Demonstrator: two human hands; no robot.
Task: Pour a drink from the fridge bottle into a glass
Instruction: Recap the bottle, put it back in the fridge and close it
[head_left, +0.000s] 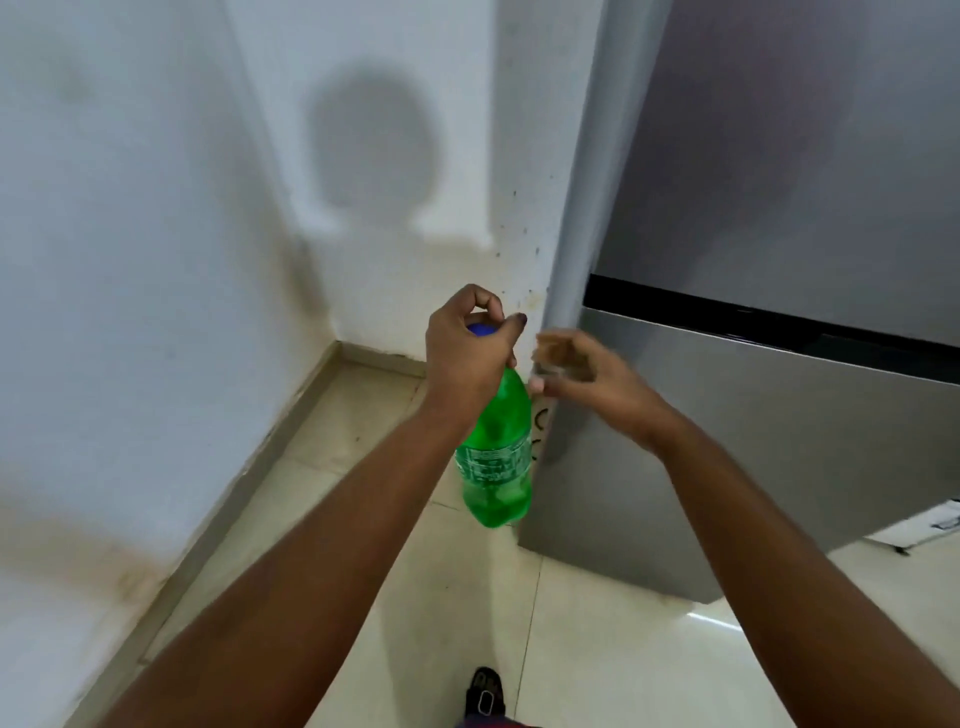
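Note:
A green plastic bottle (496, 457) with a blue cap (480, 329) hangs upright in the air in front of the fridge's left edge. My left hand (467, 353) is wrapped around its neck just below the cap and hides the bottle's top. My right hand (576, 371) is just to the right of the bottle's neck, blurred by motion, with fingers and thumb apart and nothing clearly in it. No glass is in view.
A grey two-door fridge (779, 260) fills the right side, both doors closed. White walls (130, 260) meet in a corner on the left above a cream tiled floor (597, 649). One sandalled foot (485, 693) shows at the bottom.

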